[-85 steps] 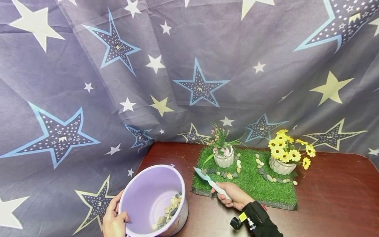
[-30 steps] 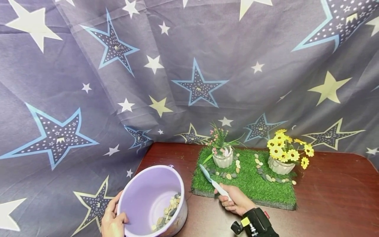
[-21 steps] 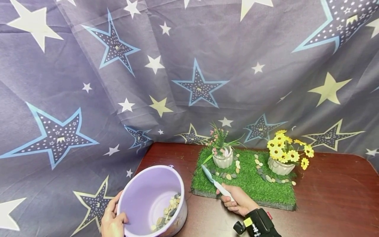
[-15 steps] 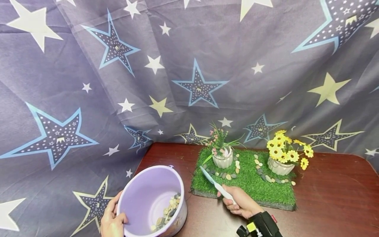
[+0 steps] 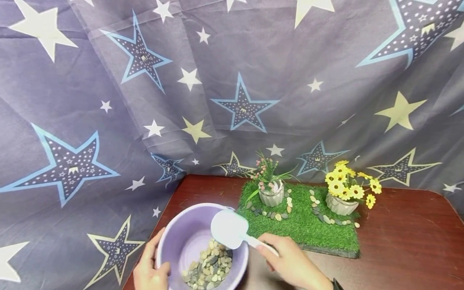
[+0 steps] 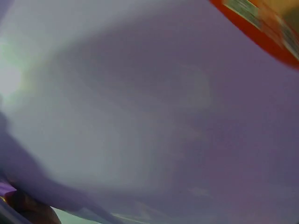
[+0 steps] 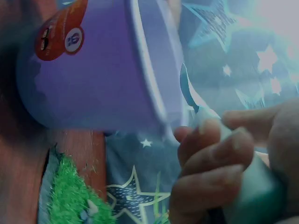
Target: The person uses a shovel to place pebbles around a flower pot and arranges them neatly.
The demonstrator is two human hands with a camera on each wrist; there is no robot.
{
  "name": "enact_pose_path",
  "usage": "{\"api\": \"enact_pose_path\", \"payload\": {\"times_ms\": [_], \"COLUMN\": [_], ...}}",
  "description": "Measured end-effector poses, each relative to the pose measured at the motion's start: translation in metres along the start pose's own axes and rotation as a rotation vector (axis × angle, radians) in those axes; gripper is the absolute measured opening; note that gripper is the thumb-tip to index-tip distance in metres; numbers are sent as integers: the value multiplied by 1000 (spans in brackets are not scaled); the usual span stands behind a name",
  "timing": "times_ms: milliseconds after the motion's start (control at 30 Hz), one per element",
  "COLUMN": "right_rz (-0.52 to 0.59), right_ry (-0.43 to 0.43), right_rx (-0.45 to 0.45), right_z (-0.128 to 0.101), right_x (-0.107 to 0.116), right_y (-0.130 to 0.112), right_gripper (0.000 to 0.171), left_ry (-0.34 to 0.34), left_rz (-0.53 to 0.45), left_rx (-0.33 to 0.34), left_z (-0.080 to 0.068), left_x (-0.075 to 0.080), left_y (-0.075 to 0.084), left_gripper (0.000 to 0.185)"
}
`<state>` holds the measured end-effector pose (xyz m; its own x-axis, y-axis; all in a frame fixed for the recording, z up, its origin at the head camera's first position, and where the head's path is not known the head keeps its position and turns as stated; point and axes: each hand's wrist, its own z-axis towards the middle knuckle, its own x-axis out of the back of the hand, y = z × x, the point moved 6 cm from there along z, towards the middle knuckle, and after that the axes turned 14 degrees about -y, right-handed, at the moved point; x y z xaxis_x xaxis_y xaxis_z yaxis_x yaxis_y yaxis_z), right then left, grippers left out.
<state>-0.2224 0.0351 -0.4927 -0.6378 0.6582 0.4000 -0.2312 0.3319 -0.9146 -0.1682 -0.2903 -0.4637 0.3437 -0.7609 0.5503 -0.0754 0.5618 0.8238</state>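
Note:
My left hand grips the rim of a purple bucket, thumb inside and fingers outside. Grey and cream pebbles lie gathered on the bucket's near right side. A small garden shovel with a pale blue blade and white handle is over the bucket's right rim, its handle in my right hand. In the right wrist view, curled fingers wrap that handle, and the shovel's blade shows edge-on beside the bucket's rim. The bucket's purple wall fills most of the left wrist view.
A green turf mat lies on the brown table, right of the bucket. It bears a pot of pink flowers, a pot of yellow flowers and curved pebble rows. A star-patterned cloth hangs behind.
The shovel has moved left from over the turf to over the bucket, its blade turned broad side up to the camera. The bucket has shifted right and tilted, showing more pebbles.

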Motion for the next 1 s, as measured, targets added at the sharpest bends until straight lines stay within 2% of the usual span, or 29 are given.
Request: {"api": "enact_pose_path", "payload": {"times_ms": [133,200,300,400,533,600,667,833,1000], "right_rz": [-323,-501,-756,-927,-1045,-1078,-1098,-1110,-1098], "right_ry": [121,183,292,392,493,509,509,467,302], "right_rx": [73,124,187,221,231,226,216,193,172], "right_z": [7,11,17,21,23,25,27,27,26], "right_x": [-13,-21,-32,-38,-45,-49,-52,-52,-50], "right_y": [-15,-19,-21,-19,-13,-10,-7,-5,-5], "right_gripper": [13,8,17,20,26,29,29,26,27], "left_ry": [-33,-36,-25,0,2,-14,-37,-49,-15], "left_rz": [145,182,226,261,289,296,307,316,296], "left_rx": [-136,-180,-226,-316,-481,-561,-603,-603,-598], "left_z": [-14,-20,-28,-37,-46,-49,-52,-54,-53], "left_x": [-16,-21,-28,-34,-43,-47,-50,-54,-51], "left_y": [34,42,49,57,64,65,65,64,67], "left_gripper": [90,91,92,94,94,88,87,89,90]}}
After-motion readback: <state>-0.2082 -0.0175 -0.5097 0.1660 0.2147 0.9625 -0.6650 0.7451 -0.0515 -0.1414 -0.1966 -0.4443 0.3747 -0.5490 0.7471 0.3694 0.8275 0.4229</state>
